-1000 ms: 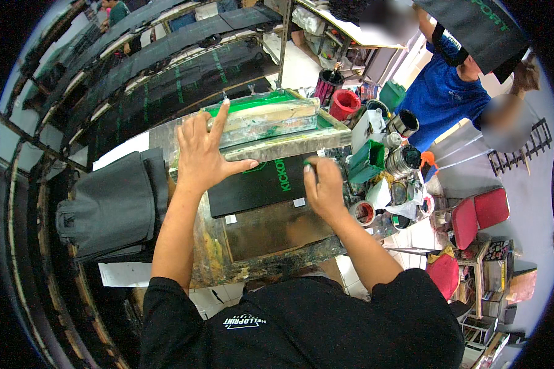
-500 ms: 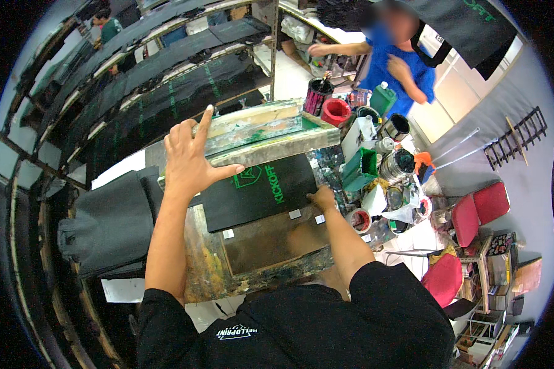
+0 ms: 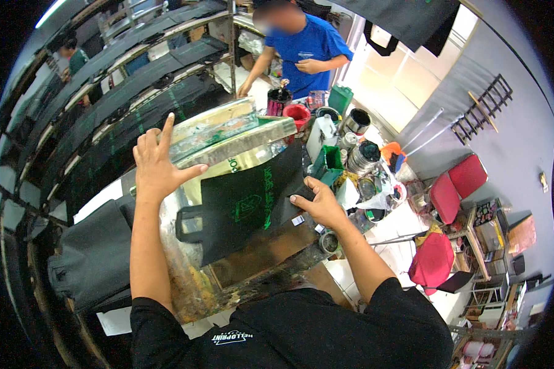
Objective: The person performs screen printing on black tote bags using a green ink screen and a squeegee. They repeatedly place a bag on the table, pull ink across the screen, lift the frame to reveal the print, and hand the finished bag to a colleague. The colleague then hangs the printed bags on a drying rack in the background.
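My left hand [image 3: 154,163] grips the left end of a raised screen-printing frame [image 3: 243,142], its index finger pointing up and its thumb stretched along the near side. A pale bar [image 3: 218,117], perhaps a squeegee, lies in the frame. Below the frame is a black fabric bag [image 3: 224,237] with green print and a handle loop at its left. Its right edge is pinched between thumb and fingers of my right hand [image 3: 325,206], and the bag is partly lifted off the brown printing board [image 3: 271,252]. The frame hides the bag's far side.
Folded black bags [image 3: 92,252] are stacked at the left, beside racks [image 3: 234,55] of more black bags. Paint tins, a red tub [image 3: 297,114] and a green container [image 3: 331,161] crowd the right. A person in a blue shirt [image 3: 314,49] stands beyond; red chairs [image 3: 458,187] are right.
My right hand has raised the bag's right side off the board and shifted the bag, so its handle now shows. My left hand still holds up the frame. The view has turned somewhat.
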